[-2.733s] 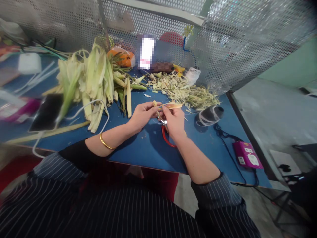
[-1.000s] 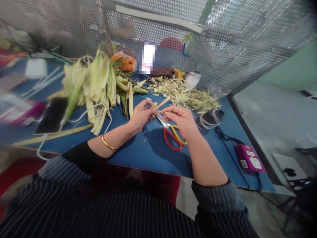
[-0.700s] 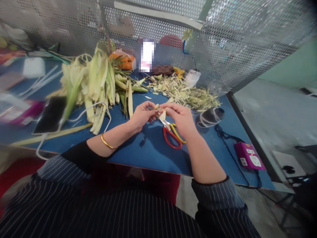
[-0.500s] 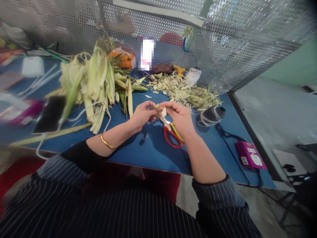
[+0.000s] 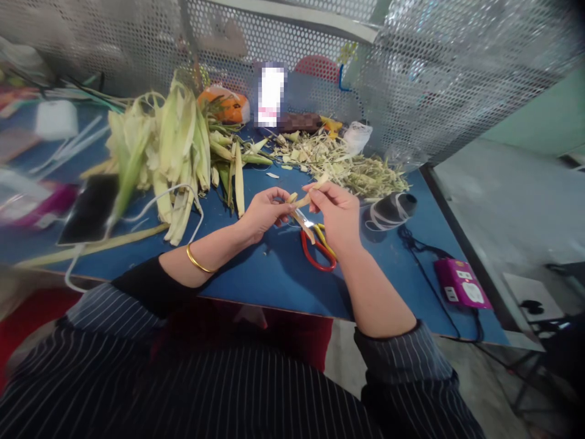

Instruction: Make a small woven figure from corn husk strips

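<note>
My left hand (image 5: 266, 214) pinches one end of a pale strip of dried husk (image 5: 301, 201). The strip's other end is between the thumb and fingers of my right hand (image 5: 338, 213), with a tip sticking out above them. Below the strip, scissors (image 5: 319, 253) with one red and one yellow handle lie on the blue table; their blades run up beneath my fingers, partly hidden. A bundle of long green-yellow husks (image 5: 176, 146) stands left of my hands. Husk scraps (image 5: 338, 161) are heaped behind them.
To the right lie a dark cone of white cord (image 5: 390, 211) and a purple power socket box (image 5: 462, 283) with black cables. On the left, a phone (image 5: 89, 209) is plugged into a white cable. Perforated metal mesh (image 5: 292, 36) closes off the back.
My right hand has turned and now grips the husk strip, drawn out visibly between both hands. My left hand has barely moved. The scissors stay nearly in place.
</note>
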{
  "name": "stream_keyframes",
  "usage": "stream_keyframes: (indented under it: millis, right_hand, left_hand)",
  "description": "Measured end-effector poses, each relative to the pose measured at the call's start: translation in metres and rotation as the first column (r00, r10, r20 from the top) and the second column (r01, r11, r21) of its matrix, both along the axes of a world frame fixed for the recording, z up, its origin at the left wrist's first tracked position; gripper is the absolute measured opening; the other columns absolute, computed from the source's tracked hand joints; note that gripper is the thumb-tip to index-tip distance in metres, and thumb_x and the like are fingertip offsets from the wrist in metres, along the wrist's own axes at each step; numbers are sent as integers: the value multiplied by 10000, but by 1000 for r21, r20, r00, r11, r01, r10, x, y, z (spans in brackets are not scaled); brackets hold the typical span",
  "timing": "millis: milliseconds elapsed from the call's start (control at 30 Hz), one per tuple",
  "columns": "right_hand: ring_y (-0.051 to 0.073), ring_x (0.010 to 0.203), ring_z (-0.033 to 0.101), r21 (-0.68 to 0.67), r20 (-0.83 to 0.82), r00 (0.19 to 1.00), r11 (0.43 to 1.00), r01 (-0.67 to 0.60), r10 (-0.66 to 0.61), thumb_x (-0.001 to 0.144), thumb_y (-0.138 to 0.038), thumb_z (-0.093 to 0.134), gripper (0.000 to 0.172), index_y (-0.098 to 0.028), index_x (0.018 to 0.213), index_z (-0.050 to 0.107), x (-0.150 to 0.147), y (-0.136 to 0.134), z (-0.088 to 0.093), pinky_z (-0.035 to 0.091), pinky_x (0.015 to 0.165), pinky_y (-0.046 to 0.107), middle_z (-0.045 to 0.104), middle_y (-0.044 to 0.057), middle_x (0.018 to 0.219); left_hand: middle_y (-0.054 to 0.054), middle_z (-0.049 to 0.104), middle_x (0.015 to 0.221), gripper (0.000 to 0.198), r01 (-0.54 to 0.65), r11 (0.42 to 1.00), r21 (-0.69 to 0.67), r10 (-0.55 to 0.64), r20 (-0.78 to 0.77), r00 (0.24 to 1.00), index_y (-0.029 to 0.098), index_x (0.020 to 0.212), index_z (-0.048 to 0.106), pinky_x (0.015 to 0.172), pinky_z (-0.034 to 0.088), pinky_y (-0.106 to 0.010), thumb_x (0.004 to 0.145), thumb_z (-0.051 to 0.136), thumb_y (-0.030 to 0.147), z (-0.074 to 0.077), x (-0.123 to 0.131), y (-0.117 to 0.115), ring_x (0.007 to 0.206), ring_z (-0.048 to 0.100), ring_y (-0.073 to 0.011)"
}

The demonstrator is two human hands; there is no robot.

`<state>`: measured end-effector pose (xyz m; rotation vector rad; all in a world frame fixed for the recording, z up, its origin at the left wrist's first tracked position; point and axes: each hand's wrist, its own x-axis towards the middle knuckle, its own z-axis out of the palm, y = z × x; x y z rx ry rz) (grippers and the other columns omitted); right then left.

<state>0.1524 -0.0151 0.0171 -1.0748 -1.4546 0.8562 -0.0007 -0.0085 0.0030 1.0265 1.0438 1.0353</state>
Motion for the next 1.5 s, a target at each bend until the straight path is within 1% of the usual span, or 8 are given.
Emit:
stream_keyframes:
  millis: [100,300,700,933,1133,1233,1400,1500]
  right_hand:
    - [93,562,461,-58,129,991,998,-8,15,846,-298,563,173,-193,834,700,0,-1,2,385,549,248,557,-19,634]
    - [83,526,420,-11,336,941,999,46,-39,774,-222,598,94,-183,690,609,1,-3,4,340,534,244,519,-41,565]
    - [94,549,430,-171,264,961,985,-35,79,677,-160,566,72,-175,613,594,4,1,1,340,541,244,523,-35,569]
    - [82,515,402,-283,31,987,949,-140,155,657,-168,566,53,-172,606,579,2,-1,5,328,521,240,486,-48,529]
    - [78,509,389,-316,91,988,945,-89,123,668,-176,567,60,-165,617,598,2,1,0,307,516,239,490,-48,530]
    - [88,519,421,-267,193,975,962,-55,109,697,-190,571,77,-172,628,599,2,1,-3,338,535,252,523,-37,555]
    - [134,615,534,13,441,893,996,91,-88,731,-209,624,80,-214,812,625,6,5,-9,410,633,297,626,-10,671]
    - [152,661,576,-14,434,901,1000,25,-16,766,-175,573,192,-229,939,637,8,7,-11,441,666,311,655,3,730]
  left_hand:
    - [50,564,525,187,-6,1000,2,6,-14,1000,180,777,516,429,340,-211,714,688,142,1,0,0,420,490,-51]
    - [42,573,558,193,-28,1000,9,28,-13,1000,184,782,508,435,351,-216,703,670,116,0,-2,1,437,501,-55]
    - [38,572,575,221,-31,1000,-3,31,-36,999,189,809,491,445,353,-229,714,688,156,-3,-2,2,449,505,-60]
    - [47,571,556,225,-29,1000,1,29,-31,999,180,831,480,452,358,-225,721,670,129,-2,-2,2,438,502,-57]
    - [53,566,551,249,-13,999,30,14,-34,999,188,827,471,452,354,-229,712,690,157,-2,-1,1,442,505,-57]
    - [55,559,530,252,-10,999,53,14,-65,998,192,832,480,451,349,-231,703,695,160,-3,0,0,435,496,-59]
    - [25,582,549,158,48,996,80,-37,-134,990,167,824,603,461,362,-228,693,693,173,-3,0,-2,443,491,-59]
    - [5,575,546,50,125,985,121,-98,-208,973,153,733,674,465,369,-219,712,667,198,-4,-2,-2,450,486,-58]
